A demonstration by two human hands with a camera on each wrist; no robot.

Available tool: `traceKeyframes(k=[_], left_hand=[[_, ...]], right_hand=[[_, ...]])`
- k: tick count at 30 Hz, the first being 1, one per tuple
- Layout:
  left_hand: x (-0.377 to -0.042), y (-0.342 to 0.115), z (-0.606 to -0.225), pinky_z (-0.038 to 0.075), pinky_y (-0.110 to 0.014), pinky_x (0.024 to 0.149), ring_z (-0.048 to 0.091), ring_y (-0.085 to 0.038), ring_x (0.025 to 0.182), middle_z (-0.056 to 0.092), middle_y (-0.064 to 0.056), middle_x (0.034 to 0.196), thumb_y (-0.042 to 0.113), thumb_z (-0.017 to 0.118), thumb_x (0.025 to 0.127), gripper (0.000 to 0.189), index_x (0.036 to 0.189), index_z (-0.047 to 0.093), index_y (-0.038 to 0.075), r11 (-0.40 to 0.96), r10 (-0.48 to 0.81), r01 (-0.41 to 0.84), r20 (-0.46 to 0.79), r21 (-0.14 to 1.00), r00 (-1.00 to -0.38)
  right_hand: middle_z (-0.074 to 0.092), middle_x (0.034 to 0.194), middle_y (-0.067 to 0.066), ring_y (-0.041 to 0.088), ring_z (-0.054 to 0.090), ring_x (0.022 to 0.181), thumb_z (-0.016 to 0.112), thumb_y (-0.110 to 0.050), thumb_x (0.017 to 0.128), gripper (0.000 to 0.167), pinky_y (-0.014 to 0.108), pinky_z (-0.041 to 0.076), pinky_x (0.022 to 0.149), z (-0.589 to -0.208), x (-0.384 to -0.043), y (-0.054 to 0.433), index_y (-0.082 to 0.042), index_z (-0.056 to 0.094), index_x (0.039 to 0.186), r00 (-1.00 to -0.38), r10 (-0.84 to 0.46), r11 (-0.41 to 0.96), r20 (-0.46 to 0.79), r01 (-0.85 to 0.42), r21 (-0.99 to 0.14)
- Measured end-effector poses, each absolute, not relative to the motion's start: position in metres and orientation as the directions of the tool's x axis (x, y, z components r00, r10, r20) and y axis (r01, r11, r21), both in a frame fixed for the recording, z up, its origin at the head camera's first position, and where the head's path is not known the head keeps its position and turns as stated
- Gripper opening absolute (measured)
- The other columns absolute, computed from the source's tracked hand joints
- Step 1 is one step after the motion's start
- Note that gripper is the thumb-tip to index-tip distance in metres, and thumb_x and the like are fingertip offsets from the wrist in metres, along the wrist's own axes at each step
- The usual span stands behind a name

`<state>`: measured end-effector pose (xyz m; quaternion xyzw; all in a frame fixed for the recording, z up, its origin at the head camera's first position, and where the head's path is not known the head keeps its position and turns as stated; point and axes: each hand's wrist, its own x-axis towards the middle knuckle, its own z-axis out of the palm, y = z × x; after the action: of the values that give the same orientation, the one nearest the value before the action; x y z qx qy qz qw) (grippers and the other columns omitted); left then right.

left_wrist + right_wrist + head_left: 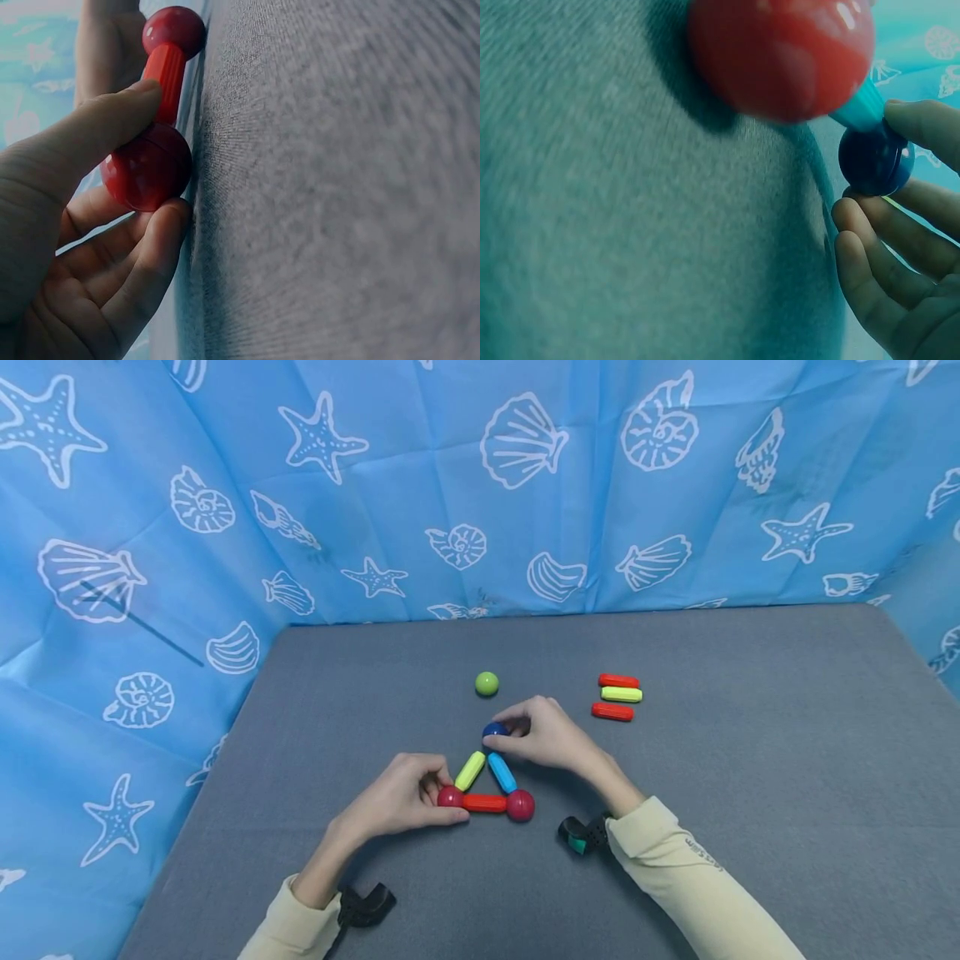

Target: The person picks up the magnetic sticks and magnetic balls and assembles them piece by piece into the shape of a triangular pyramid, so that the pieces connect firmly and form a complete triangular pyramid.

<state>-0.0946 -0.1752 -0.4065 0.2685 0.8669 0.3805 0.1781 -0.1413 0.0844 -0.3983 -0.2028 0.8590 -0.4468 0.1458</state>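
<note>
A triangle of toy pieces lies near the middle of the grey table (750,793): a red rod (484,803) runs between a left red ball (450,798) and a right red ball (521,806), and a yellow-green rod (470,771) and a light blue rod (502,772) lean together toward the far corner. The left hand (408,793) pinches the left red ball, its thumb reaching onto the red rod and its fingertips curled on the ball's other side. At the far corner, the right hand (543,735) has a narrow grip on a dark blue ball (493,732), its lower fingers curled. Whether that ball touches the rod ends is hard to tell. The left fingers partly cover the left red ball, hiding its joint with the yellow-green rod; in the right wrist view the right red ball is cut off above and hides most of the light blue rod. Beyond the hands sit a green ball (487,684) and three loose rods (622,694).
</note>
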Motion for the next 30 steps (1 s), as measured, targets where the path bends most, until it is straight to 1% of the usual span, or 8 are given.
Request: traceKeyframes(k=[12, 14, 19, 22, 27, 30], left_hand=[[-0.0946, -0.1727, -0.4070, 0.051, -0.020, 0.055, 0.057, -0.002, 0.060, 0.063, 0.006, 0.072, 0.034, 0.088, 0.081, 0.030, 0.087, 0.065, 0.016, 0.564, 0.599, 0.326, -0.104, 0.759, -0.794], [-0.0946, -0.1725, -0.4070, 0.051, -0.020, 0.055, 0.056, -0.002, 0.060, 0.062, 0.006, 0.071, 0.034, 0.088, 0.081, 0.030, 0.087, 0.065, 0.016, 0.566, 0.599, 0.330, -0.101, 0.755, -0.795], [-0.0944, -0.1717, -0.4070, 0.051, -0.020, 0.055, 0.056, -0.001, 0.059, 0.062, 0.007, 0.071, 0.034, 0.088, 0.081, 0.029, 0.086, 0.065, 0.016, 0.566, 0.601, 0.343, -0.091, 0.749, -0.794], [-0.0941, -0.1713, -0.4068, 0.050, -0.019, 0.055, 0.055, -0.001, 0.059, 0.061, 0.007, 0.070, 0.034, 0.088, 0.081, 0.029, 0.086, 0.065, 0.016, 0.569, 0.599, 0.344, -0.090, 0.747, -0.796], [-0.0935, -0.1708, -0.4065, 0.049, -0.019, 0.054, 0.055, -0.001, 0.059, 0.060, 0.008, 0.069, 0.033, 0.088, 0.081, 0.029, 0.085, 0.065, 0.017, 0.576, 0.594, 0.341, -0.094, 0.743, -0.799], [-0.0936, -0.1705, -0.4071, 0.049, -0.019, 0.054, 0.054, -0.001, 0.059, 0.060, 0.008, 0.069, 0.033, 0.088, 0.081, 0.028, 0.085, 0.065, 0.016, 0.574, 0.594, 0.344, -0.089, 0.743, -0.799]], right_hand=[[0.070, 0.080, 0.000, 0.009, 0.055, 0.064, 0.077, -0.027, 0.092, 0.035, 0.023, 0.045, 0.059, -0.3982, -0.1385, 0.0787, -0.005, 0.075, 0.118, -0.858, -0.504, 0.518, -0.096, -0.211, -0.829], [0.070, 0.080, 0.000, 0.009, 0.056, 0.064, 0.077, -0.028, 0.092, 0.035, 0.023, 0.046, 0.059, -0.3979, -0.1382, 0.0790, -0.005, 0.075, 0.119, -0.857, -0.505, 0.521, -0.098, -0.212, -0.827], [0.075, 0.093, 0.003, 0.008, 0.063, 0.072, 0.081, -0.029, 0.088, 0.046, 0.024, 0.053, 0.067, -0.3966, -0.1388, 0.0820, -0.004, 0.071, 0.126, -0.836, -0.532, 0.534, -0.132, -0.210, -0.819], [0.075, 0.098, 0.005, 0.008, 0.065, 0.076, 0.083, -0.028, 0.086, 0.051, 0.024, 0.055, 0.070, -0.3957, -0.1391, 0.0830, -0.004, 0.069, 0.129, -0.824, -0.545, 0.543, -0.158, -0.202, -0.815], [0.074, 0.098, 0.007, 0.009, 0.065, 0.075, 0.080, -0.025, 0.089, 0.047, 0.023, 0.055, 0.069, -0.3958, -0.1376, 0.0827, -0.003, 0.069, 0.128, -0.825, -0.542, 0.546, -0.159, -0.202, -0.813], [0.073, 0.099, 0.008, 0.009, 0.064, 0.073, 0.078, -0.025, 0.091, 0.043, 0.023, 0.055, 0.068, -0.3958, -0.1358, 0.0837, -0.003, 0.069, 0.128, -0.833, -0.537, 0.547, -0.136, -0.221, -0.807]])
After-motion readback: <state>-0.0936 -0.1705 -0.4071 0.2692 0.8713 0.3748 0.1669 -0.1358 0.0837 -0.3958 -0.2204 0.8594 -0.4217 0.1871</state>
